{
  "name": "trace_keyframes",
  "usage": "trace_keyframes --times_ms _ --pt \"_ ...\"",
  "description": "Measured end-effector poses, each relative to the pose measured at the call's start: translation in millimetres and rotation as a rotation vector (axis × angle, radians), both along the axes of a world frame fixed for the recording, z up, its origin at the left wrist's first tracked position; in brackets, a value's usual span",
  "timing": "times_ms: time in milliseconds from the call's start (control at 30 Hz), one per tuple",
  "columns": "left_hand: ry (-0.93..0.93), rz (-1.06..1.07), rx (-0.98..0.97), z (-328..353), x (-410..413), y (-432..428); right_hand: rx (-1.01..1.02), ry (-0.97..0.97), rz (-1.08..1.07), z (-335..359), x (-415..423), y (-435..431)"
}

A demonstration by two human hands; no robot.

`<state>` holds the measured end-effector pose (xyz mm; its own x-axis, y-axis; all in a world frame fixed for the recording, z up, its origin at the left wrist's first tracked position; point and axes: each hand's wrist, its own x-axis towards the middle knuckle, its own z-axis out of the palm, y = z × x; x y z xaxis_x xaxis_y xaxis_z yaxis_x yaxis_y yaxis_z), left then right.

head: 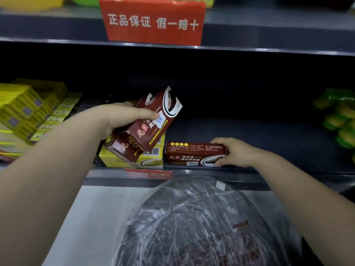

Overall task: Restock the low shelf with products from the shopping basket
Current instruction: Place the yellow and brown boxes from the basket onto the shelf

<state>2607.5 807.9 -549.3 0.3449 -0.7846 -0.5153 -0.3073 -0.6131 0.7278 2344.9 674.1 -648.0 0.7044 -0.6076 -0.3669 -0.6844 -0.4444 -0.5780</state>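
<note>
1. The left grip (123, 120) clasps two tilted brown boxes (146, 131) above a yellow box (132, 160).
2. The right grip (237, 152) holds a flat brown box (192, 153) lying on the low shelf (269, 135), just beside the yellow box.

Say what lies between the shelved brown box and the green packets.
Head view: only the right hand, holding the box; beyond it, bare shelf up to the packets.

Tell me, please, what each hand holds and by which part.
The left hand grips two tilted brown boxes around their middles; the right hand holds the flat brown box by its right end.
</note>
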Motion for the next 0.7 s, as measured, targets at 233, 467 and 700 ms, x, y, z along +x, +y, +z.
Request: trace_keyframes --times_ms 233,467,700 --pt "0.019 -0.013 0.023 -4.1 -8.6 2.9 -0.037 0.065 0.023 2.9 2.8 6.6" --pt "0.212 -0.201 0.070 -4.8 -30.1 -9.1 0.223 -0.500 -0.304 52.5 28.6 23.0" --pt "0.316 -0.145 0.067 -12.0 -33.8 -16.0 0.200 -0.633 -0.485 67.9 14.1 15.2"
